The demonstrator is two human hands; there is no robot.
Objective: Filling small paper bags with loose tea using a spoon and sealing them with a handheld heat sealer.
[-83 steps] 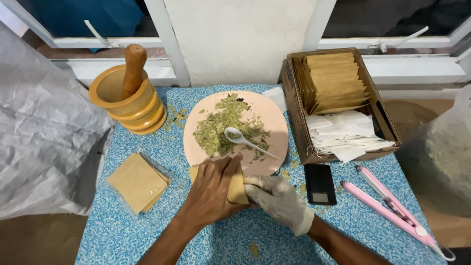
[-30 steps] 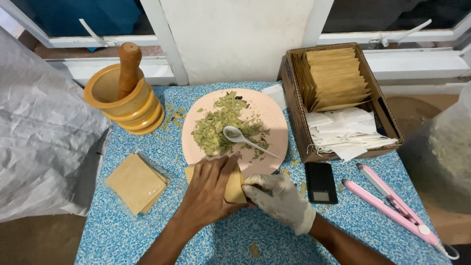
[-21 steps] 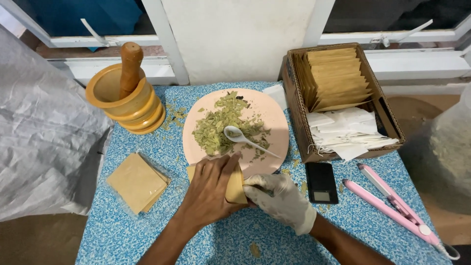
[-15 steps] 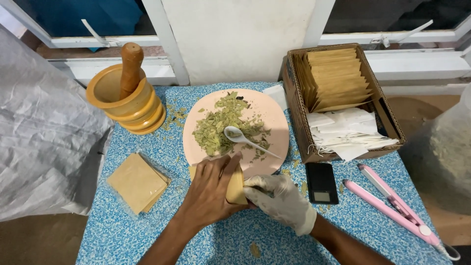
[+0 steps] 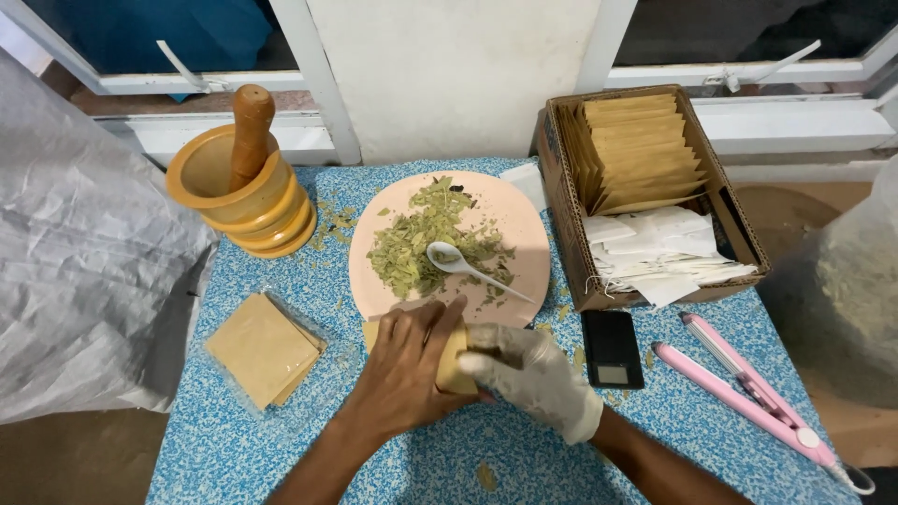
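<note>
Head view: both hands, left (image 5: 404,374) bare, right (image 5: 533,374) gloved, grasping tan packet (image 5: 456,360) below pink plate (image 5: 524,271).

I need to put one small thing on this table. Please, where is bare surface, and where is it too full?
Bare tabletop lies along the near edge, below the stack of tan squares, left of the left hand. A smaller patch lies near the pink flat iron, beside the gloved right hand. It is crowded around the pink plate, the mortar and the cardboard box.

A blue speckled table (image 5: 281,440) stands below white-framed windows (image 5: 309,84).
</note>
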